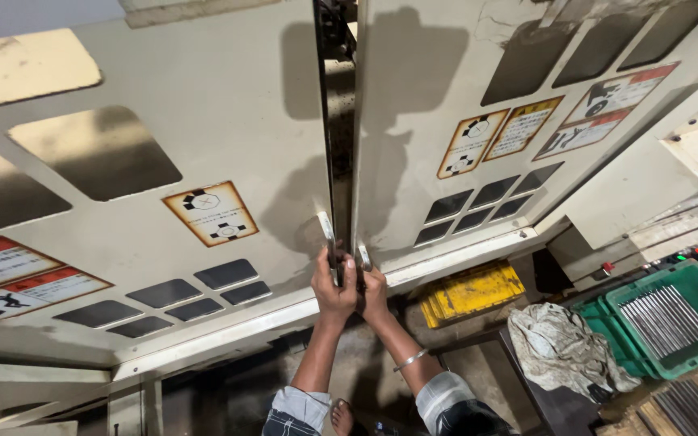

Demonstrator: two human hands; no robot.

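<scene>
Two large cream machine doors meet in front of me with a narrow dark gap (338, 121) between them. My left hand (332, 288) is closed around the metal handle (327, 230) of the left door (203, 145). My right hand (375, 292) grips the metal handle (363, 257) of the right door (438, 97). The two hands touch each other at the doors' lower edge. A metal bangle (410, 360) circles my right wrist. Both sleeves are rolled up.
Warning stickers (211, 213) and dark window panels (94, 152) cover both doors. Below right are a yellow ribbed mat (470, 292), a crumpled grey cloth (559, 349) and a green crate (692, 289) holding several metal rods (666, 320). A control box with lit buttons (687, 254) stands at right.
</scene>
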